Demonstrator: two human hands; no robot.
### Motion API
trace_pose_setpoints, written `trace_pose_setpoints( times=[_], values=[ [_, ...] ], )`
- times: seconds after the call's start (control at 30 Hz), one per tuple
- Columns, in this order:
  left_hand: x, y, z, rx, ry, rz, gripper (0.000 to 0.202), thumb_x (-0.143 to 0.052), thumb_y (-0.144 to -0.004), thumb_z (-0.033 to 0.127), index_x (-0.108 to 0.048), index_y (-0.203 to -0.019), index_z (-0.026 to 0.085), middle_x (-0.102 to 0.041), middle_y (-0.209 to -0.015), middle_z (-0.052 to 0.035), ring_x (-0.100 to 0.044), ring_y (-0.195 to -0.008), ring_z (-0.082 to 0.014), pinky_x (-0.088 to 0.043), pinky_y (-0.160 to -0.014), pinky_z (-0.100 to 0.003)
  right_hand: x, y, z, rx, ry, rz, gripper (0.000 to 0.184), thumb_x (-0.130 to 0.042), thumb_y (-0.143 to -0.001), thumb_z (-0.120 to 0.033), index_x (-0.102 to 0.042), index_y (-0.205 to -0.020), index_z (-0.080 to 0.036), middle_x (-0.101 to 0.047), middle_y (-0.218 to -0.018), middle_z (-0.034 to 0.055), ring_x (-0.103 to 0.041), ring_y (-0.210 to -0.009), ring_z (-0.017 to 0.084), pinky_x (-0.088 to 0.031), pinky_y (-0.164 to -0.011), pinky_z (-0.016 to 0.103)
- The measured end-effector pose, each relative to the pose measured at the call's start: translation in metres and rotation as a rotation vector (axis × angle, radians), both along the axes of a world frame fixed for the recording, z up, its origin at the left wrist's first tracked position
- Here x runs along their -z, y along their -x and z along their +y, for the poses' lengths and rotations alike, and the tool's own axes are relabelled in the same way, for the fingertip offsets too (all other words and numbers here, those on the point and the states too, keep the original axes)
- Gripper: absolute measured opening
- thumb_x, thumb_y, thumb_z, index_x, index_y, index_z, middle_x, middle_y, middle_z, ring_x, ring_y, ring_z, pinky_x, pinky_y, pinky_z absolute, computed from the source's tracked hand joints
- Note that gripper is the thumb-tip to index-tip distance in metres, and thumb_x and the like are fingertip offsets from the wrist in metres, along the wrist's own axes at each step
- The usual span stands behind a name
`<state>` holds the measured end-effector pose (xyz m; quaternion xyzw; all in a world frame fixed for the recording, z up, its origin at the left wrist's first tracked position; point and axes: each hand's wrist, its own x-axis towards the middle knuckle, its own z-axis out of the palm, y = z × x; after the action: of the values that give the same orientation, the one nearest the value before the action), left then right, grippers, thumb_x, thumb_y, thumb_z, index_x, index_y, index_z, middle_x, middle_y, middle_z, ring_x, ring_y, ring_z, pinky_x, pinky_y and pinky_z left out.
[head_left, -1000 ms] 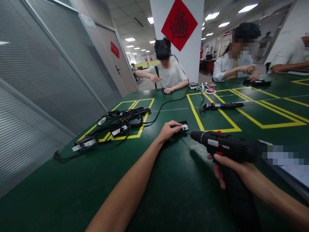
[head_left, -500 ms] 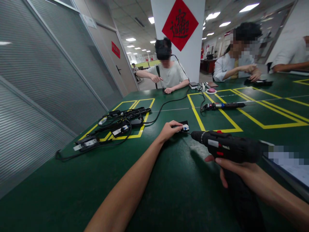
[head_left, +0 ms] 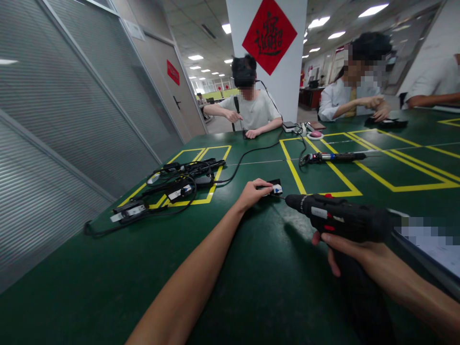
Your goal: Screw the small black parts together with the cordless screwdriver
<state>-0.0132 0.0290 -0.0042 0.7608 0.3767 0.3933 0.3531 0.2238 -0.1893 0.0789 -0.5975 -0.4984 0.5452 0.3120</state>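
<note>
Low over the green table, my left hand (head_left: 254, 192) has its thumb and fingers closed on a small black part with a white and blue face (head_left: 277, 189). The hand covers most of that part. My right hand (head_left: 354, 251) is wrapped around the handle of a black cordless drill (head_left: 341, 218) with red details. The drill lies level and points left, its thin bit (head_left: 281, 197) ending at the near edge of the small part. Whether the bit touches it, I cannot tell.
Black cables and adapters (head_left: 183, 184) lie tangled at the left inside yellow tape lines. A pen-shaped electric screwdriver (head_left: 334, 157) rests farther back. A tablet-like device (head_left: 431, 244) sits at the right edge. Across the table, a co-worker (head_left: 251, 110) holds a screwdriver; others sit at the right.
Almost nothing differs. The whole view has shifted very slightly; both hands, the drill and the small part keep their places relative to each other.
</note>
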Motion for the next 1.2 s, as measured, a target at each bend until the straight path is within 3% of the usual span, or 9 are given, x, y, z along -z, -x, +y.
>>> trace_pose_setpoints(
  times=[0.33,0.53,0.83,1.2],
  values=[
    [0.0,0.001,0.001,0.014,-0.008,0.033,0.028,-0.065,-0.077,0.034,-0.073,-0.098,0.017,-0.067,-0.101,-0.0073,-0.06,-0.097,-0.0187,-0.044,-0.09,-0.031,0.003,-0.002,0.0,0.002,0.0,0.01,0.034,-0.053,-0.085,-0.054,-0.069,-0.091,-0.024,-0.066,-0.056,0.0005,-0.059,-0.06,0.02,-0.038,-0.061,0.033],
    [-0.002,0.003,-0.001,0.025,0.008,0.061,0.029,-0.065,-0.077,0.031,-0.072,-0.101,0.017,-0.065,-0.105,-0.0072,-0.059,-0.099,-0.0184,-0.044,-0.09,-0.031,0.003,-0.005,-0.001,0.006,-0.018,-0.043,0.034,-0.054,-0.086,-0.054,-0.071,-0.085,-0.024,-0.065,-0.057,-0.0014,-0.058,-0.061,0.017,-0.037,-0.06,0.031],
    [-0.009,0.004,-0.005,0.045,0.059,0.096,0.034,-0.068,-0.074,0.029,-0.07,-0.106,0.016,-0.063,-0.109,-0.0072,-0.058,-0.09,-0.0162,-0.045,-0.078,-0.026,-0.002,-0.002,-0.001,0.032,-0.011,-0.01,0.032,-0.056,-0.084,-0.053,-0.07,-0.087,-0.024,-0.066,-0.058,-0.0005,-0.059,-0.057,0.018,-0.039,-0.056,0.03],
    [-0.005,0.003,-0.002,0.03,0.053,0.087,0.034,-0.068,-0.073,0.029,-0.071,-0.105,0.017,-0.065,-0.108,-0.0066,-0.059,-0.092,-0.0166,-0.045,-0.079,-0.027,-0.001,0.002,0.0,0.085,-0.005,0.012,0.033,-0.06,-0.079,-0.055,-0.068,-0.077,-0.022,-0.065,-0.056,0.0001,-0.06,-0.057,0.019,-0.043,-0.056,0.031]
  ],
)
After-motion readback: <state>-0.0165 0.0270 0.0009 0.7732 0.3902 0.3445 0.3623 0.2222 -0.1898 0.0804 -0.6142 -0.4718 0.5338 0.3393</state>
